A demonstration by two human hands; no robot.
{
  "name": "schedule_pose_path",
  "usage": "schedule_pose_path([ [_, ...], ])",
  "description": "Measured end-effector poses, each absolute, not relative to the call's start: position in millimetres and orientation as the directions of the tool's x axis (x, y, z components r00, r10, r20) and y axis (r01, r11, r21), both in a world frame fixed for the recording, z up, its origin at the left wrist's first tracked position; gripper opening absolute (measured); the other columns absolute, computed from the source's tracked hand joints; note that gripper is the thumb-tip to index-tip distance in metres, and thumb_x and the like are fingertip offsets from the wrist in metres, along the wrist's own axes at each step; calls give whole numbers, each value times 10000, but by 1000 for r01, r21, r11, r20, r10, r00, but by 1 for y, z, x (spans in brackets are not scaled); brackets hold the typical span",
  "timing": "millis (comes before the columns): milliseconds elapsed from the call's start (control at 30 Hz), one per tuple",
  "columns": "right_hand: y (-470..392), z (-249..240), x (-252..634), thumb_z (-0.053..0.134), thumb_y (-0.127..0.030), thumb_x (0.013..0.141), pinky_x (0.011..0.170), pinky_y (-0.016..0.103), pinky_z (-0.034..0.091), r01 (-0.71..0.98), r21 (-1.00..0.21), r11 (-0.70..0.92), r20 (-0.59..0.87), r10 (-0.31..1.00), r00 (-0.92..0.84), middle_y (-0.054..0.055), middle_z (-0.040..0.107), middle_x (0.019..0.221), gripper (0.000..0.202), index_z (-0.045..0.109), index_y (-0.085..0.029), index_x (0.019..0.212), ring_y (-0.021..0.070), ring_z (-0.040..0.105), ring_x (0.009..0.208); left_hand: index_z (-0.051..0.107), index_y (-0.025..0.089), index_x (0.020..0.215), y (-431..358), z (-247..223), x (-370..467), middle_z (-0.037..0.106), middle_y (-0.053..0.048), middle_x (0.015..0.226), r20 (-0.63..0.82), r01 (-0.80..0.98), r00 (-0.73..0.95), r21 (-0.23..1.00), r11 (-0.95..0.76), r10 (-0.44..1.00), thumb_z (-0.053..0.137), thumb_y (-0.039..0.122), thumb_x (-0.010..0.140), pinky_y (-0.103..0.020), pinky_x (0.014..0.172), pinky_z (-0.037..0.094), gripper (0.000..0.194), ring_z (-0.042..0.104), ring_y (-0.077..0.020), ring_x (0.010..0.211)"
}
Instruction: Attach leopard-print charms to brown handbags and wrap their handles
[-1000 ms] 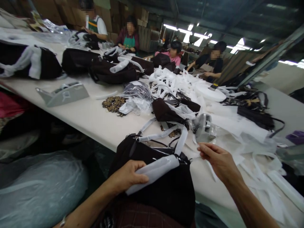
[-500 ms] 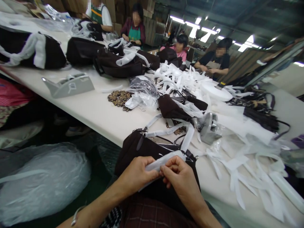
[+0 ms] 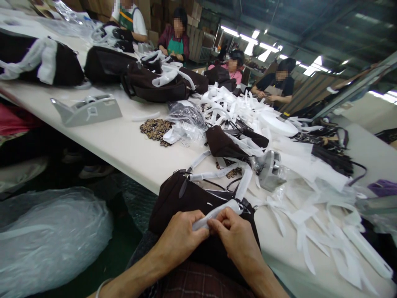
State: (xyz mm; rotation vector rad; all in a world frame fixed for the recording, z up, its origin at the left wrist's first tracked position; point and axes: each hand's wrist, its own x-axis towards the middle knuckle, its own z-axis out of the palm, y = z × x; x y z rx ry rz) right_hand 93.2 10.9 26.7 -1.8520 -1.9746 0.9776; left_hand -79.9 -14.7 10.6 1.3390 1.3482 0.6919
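A dark brown bag leans at the table's front edge, its strap wrapped in white material. Around a wrapped stretch of white material on the bag's near side, my left hand is closed, thumb and fingers pinching it. Just to the right, my right hand pinches the same wrapping with thumb and forefinger. Both hands are almost touching. The fingertips partly cover the wrapping.
White strips lie over the table at right. A tape dispenser, flower-patterned pieces and a smaller brown bag stand further back. Several people work across the table. Clear plastic fills the lower left.
My fingers have shifted slightly along the white wrapping, and less of it shows below my left hand. The view has tilted a little.
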Motion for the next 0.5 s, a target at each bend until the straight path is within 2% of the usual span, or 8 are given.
schedule_pose_path([
  [67, 11, 26, 96, 566, -510, 866, 506, 265, 377, 842, -539, 38, -205, 963, -174, -11, 616, 567, 334, 483, -238, 691, 166, 568, 513, 674, 132, 794, -13, 13, -81, 554, 34, 647, -286, 294, 199, 930, 221, 937, 562, 340, 788, -212, 507, 267, 236, 456, -105, 585],
  [167, 8, 22, 102, 488, -574, 893, 507, 271, 337, 893, -446, 58, -206, 964, -166, -3, 606, 574, 381, 461, -241, 709, 177, 563, 512, 655, 120, 790, -8, 13, -84, 528, 38, 644, -311, 237, 233, 937, 257, 921, 572, 332, 764, -208, 506, 271, 229, 435, -100, 581],
  [300, -2, 9, 112, 534, -581, 871, 490, 255, 317, 872, -474, 119, -163, 962, -220, -35, 569, 541, 363, 474, -245, 747, 162, 544, 480, 625, 109, 787, -1, 3, -88, 507, 42, 617, -394, 67, 311, 917, 393, 865, 665, 418, 671, -201, 491, 259, 332, 397, -88, 541],
  [400, -11, 1, 121, 594, -546, 852, 481, 244, 329, 849, -500, 172, -107, 960, -258, -48, 550, 525, 350, 490, -238, 719, 143, 534, 461, 635, 101, 844, 1, -3, -90, 555, 25, 638, -422, -61, 359, 879, 473, 832, 715, 475, 620, -200, 497, 278, 443, 418, -90, 538],
  [500, -14, 12, 130, 621, -480, 861, 465, 246, 333, 827, -472, 304, 55, 947, -317, -46, 523, 493, 348, 503, -226, 655, 123, 500, 425, 632, 109, 891, 1, -5, -92, 583, 16, 660, -446, -113, 405, 842, 528, 798, 735, 462, 617, -200, 505, 298, 459, 437, -93, 540],
])
